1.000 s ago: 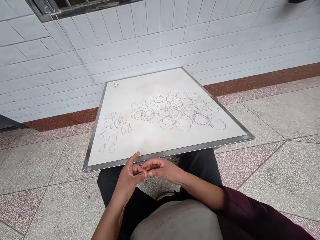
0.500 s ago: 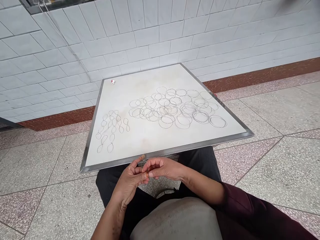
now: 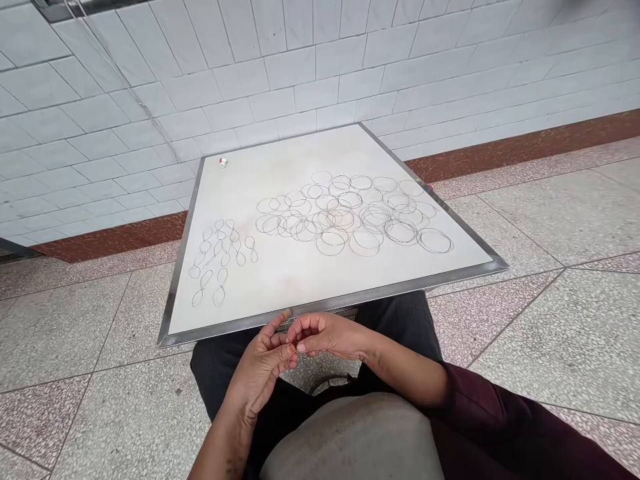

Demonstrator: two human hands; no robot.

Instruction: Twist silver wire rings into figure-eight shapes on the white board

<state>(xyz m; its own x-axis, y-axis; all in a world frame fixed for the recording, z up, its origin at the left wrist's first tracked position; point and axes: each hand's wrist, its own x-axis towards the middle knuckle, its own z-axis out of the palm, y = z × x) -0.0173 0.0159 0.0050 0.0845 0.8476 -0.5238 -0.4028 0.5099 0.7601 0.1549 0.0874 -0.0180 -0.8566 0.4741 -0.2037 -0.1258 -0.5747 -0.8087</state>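
Grey wire (image 3: 290, 321) curves between 2 hands (image 3: 260, 360).

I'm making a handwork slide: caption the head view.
Left hand and right hand pinch a thin wire beside a table bearing figure-eight wires and wire rings.

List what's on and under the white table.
On the table: overlapping rings, twisted loops at left, a small red-and-white object near the far left corner. Underneath: trouser legs pass beneath the near edge; the tabletop hides most else.

Even, bright light is spread over the white surface (image 3: 300, 280); edges are stretched by wide-angle distortion.
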